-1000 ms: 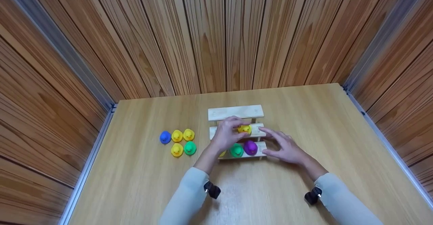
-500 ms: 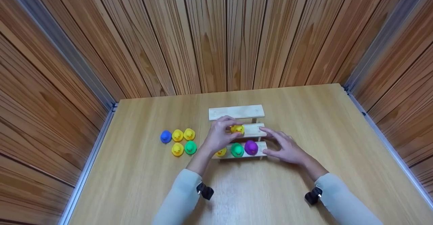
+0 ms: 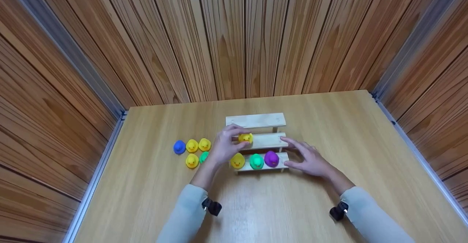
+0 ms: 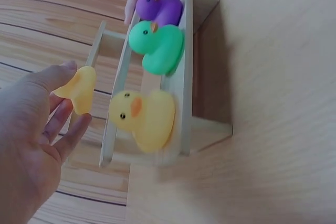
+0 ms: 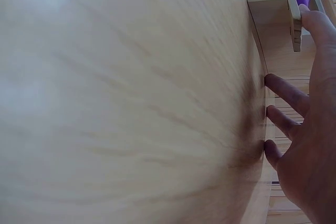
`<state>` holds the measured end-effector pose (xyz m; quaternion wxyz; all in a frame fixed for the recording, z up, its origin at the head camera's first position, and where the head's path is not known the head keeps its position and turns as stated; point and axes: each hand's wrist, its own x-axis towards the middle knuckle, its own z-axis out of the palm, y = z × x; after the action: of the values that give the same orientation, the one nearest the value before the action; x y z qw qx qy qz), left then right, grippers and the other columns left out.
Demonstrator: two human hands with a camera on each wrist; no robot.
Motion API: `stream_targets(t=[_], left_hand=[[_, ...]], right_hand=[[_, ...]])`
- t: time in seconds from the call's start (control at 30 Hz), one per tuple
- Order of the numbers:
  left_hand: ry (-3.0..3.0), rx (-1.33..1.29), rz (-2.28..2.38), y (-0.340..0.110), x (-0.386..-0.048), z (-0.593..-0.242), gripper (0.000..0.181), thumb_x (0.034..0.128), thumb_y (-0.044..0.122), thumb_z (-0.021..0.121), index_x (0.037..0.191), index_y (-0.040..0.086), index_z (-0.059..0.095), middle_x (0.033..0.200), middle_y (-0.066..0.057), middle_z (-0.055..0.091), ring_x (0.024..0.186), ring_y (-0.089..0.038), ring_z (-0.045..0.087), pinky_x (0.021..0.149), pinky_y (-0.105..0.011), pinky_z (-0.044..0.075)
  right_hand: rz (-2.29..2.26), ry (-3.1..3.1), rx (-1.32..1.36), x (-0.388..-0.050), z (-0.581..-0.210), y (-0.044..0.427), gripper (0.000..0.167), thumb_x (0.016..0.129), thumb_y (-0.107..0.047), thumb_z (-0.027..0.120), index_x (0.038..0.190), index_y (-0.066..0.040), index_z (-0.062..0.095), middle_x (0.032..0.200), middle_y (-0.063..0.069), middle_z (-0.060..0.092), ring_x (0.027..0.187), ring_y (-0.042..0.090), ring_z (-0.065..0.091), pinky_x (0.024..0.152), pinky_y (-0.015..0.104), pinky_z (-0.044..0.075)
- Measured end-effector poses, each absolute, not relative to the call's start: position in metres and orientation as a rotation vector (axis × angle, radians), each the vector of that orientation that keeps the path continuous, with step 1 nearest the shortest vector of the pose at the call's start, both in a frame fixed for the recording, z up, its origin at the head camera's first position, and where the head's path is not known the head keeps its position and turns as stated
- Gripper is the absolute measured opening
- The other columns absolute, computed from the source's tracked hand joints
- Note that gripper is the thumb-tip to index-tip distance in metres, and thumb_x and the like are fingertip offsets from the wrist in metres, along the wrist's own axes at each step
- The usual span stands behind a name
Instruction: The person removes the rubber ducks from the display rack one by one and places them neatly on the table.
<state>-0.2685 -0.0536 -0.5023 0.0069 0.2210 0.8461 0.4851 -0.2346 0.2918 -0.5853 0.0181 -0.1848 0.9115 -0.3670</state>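
Observation:
My left hand (image 3: pixel 223 147) pinches a yellow rubber duck (image 3: pixel 245 138) between thumb and fingers, at the left end of the middle shelf of a three-step wooden rack (image 3: pixel 268 140). Whether the duck rests on the shelf is hard to tell. On the lowest step stand another yellow duck (image 4: pixel 144 119), a green duck (image 4: pixel 160 45) and a purple duck (image 4: pixel 157 10). At the rack's right end is my right hand (image 3: pixel 309 159), fingers spread. Its thumb touches the lowest step's end, while other fingertips reach down to the tabletop in the right wrist view.
Left of the rack, a blue duck (image 3: pixel 179 147), several yellow ducks (image 3: pixel 192 145) and a green duck (image 3: pixel 203 157), partly covered by my left hand, stand on the wooden table (image 3: pixel 146 199). Wood-panelled walls (image 3: pixel 230 38) enclose the table. The top step (image 3: pixel 256 120) carries no duck.
My left hand has moved the yellow duck leftward along the middle shelf, from near its right part to its left end. The lowest step's yellow duck has come into full view. My right hand stays put.

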Motion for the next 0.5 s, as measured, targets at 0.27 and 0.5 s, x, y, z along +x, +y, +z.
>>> stream_targets(t=[0.27,0.5], left_hand=[[2.636,0.603,1.554,-0.072,-0.267,-0.502,0.038,0.1018,0.01,0.084,0.139,0.016,0.08,0.14,-0.009,0.074,0.135,-0.029,0.071,0.117,-0.046,0.063],[2.704,0.621,1.535,-0.089,-0.265,-0.505,0.036,0.1017,0.01,0.084,0.137,0.014,0.08,0.141,-0.01,0.076,0.137,-0.032,0.071,0.117,-0.051,0.062]], right_hand=[[-1.159,2.822,-0.579,-0.233,-0.585,0.29,0.086,0.1,-0.044,0.085,0.173,-0.042,0.04,0.173,0.008,0.057,0.154,0.043,0.054,0.12,0.074,0.033],[-1.153,2.831,-0.579,-0.233,-0.585,0.291,0.085,0.101,-0.044,0.084,0.174,-0.042,0.04,0.17,0.01,0.059,0.152,0.043,0.056,0.121,0.075,0.034]])
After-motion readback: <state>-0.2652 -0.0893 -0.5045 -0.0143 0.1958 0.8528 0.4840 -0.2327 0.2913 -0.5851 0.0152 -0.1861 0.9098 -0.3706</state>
